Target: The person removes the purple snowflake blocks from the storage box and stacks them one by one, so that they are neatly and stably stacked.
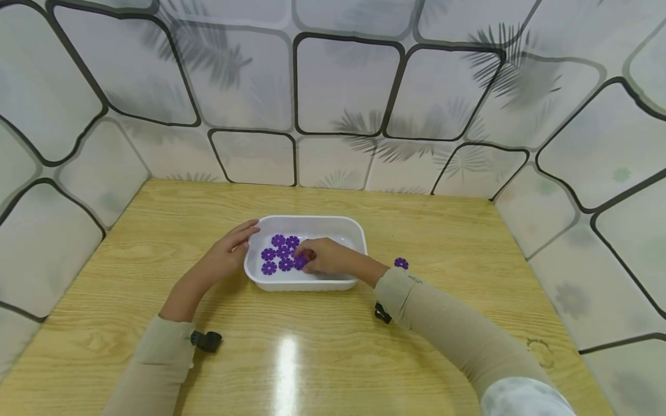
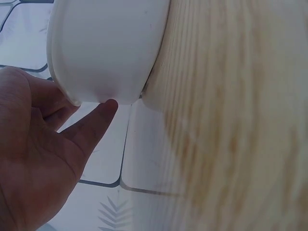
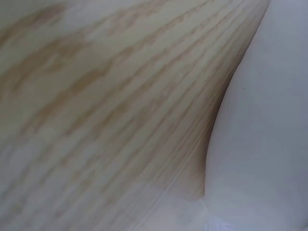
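Note:
A white plastic tray (image 1: 343, 231) stands on the wooden table, with several purple snowflake discs (image 1: 282, 252) lying flat in rows in its left half. My right hand (image 1: 326, 257) reaches in over the tray's right side, thumb and forefinger curled round a purple disc (image 1: 300, 263) near the middle, partly covered by the fingers. At the left end, my left hand (image 1: 229, 252) holds the tray. The left wrist view shows its thumb (image 2: 103, 113) against the outer wall, the other fingers up at the rim. In the right wrist view only the tray wall (image 3: 264, 125) and tabletop appear.
One more purple disc (image 1: 401, 263) lies on the table (image 1: 333, 346) to the right of the tray, close to the right sleeve (image 1: 442, 318). Patterned panels (image 1: 343, 86) stand along the table's back and both sides.

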Action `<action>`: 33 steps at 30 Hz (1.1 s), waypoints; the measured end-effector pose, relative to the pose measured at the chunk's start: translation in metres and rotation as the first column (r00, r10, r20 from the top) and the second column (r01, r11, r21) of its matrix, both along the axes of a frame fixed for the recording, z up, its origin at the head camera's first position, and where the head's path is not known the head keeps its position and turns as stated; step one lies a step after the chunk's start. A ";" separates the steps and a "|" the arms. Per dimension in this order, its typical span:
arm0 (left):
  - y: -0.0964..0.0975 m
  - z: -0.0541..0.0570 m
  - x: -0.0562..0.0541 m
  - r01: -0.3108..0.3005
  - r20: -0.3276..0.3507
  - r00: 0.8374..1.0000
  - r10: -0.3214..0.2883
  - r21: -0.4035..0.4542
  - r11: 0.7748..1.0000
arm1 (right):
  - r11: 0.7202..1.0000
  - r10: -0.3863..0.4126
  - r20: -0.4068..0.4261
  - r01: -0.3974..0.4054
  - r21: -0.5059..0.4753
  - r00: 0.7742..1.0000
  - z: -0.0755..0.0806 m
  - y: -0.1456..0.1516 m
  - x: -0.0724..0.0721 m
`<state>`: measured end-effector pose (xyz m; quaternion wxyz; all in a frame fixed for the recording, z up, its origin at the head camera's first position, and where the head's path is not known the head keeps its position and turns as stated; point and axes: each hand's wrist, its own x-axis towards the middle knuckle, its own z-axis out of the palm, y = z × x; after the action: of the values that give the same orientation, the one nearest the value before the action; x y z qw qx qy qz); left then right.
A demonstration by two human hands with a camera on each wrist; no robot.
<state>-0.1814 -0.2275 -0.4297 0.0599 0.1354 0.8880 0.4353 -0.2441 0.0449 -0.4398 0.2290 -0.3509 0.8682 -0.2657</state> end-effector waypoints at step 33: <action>-0.001 -0.002 -0.001 0.014 -0.002 1.000 -0.014 0.009 1.000 | 0.972 -0.100 0.291 0.156 -0.178 0.952 0.008 0.002 -0.004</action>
<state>-0.1820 -0.2287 -0.4317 0.0616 0.1423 0.8850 0.4389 -0.2479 0.0468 -0.4322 0.2954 -0.2737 0.8172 -0.4122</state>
